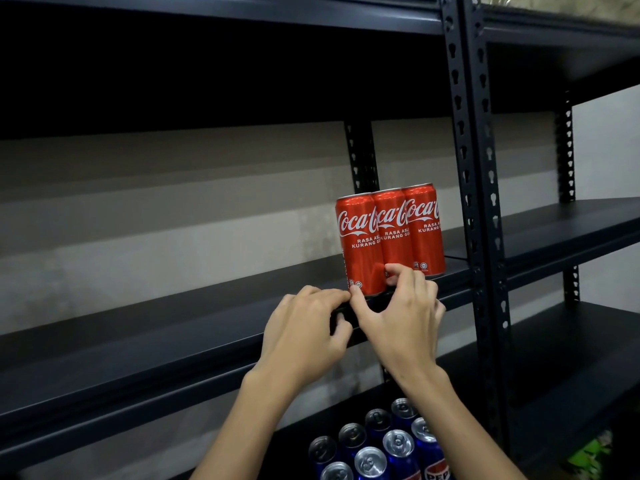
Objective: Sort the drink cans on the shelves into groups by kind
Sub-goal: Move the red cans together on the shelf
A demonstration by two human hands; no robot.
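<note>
Left hand (304,327) curls over the shelf (173,344) lip, holding no can, fingertips just short of the first red can (360,244). Right hand (401,313): its grip pinches the base of the middle can (394,233); third can (424,230) stands touching, beyond the grip. Likely full, so heavy; thin walls, slick. Take mid-body. Blue cans (381,445) stand on the shelf below the grip.
</note>
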